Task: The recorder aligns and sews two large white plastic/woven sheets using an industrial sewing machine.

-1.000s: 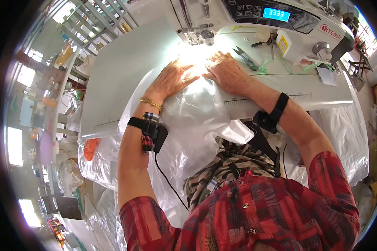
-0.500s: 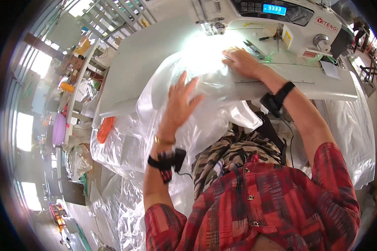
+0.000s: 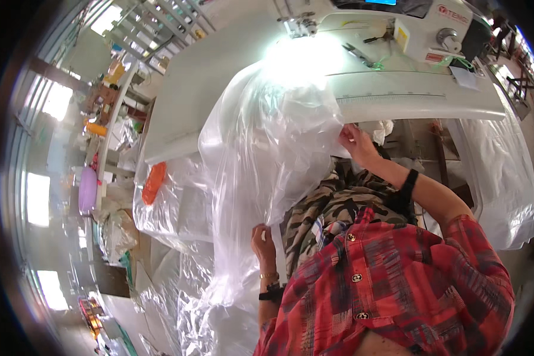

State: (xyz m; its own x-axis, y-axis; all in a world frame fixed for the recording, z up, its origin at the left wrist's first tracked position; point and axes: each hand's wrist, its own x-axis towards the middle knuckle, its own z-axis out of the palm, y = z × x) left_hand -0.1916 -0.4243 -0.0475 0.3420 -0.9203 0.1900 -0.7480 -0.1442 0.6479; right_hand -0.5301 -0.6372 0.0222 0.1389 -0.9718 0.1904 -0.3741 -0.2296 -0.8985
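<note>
A clear plastic sheet [image 3: 261, 136] hangs in loose folds from under the sewing machine [image 3: 406, 29], over the table's front edge and down beside my lap. My left hand [image 3: 263, 246] is low by my thigh, its fingers pinched on the sheet's edge. Just below the table edge, my right hand [image 3: 357, 145] is closed at the sheet's right-hand edge, fingertips together on the film. Glare from the machine's lamp hides the needle area and the top of the sheet.
Thread snips [image 3: 361, 56] lie on the white sewing table [image 3: 187, 89], right of the lamp glare. An orange piece [image 3: 154, 183] rests on more plastic film [image 3: 181, 216] at the left. Another film stack [image 3: 501, 184] hangs at the right. Shelving stands at the far left.
Both hands have come down off the table toward my lap and closed on the sheet's edges. Earlier they lay spread on the sheet near the needle. The sheet now hangs straighter.
</note>
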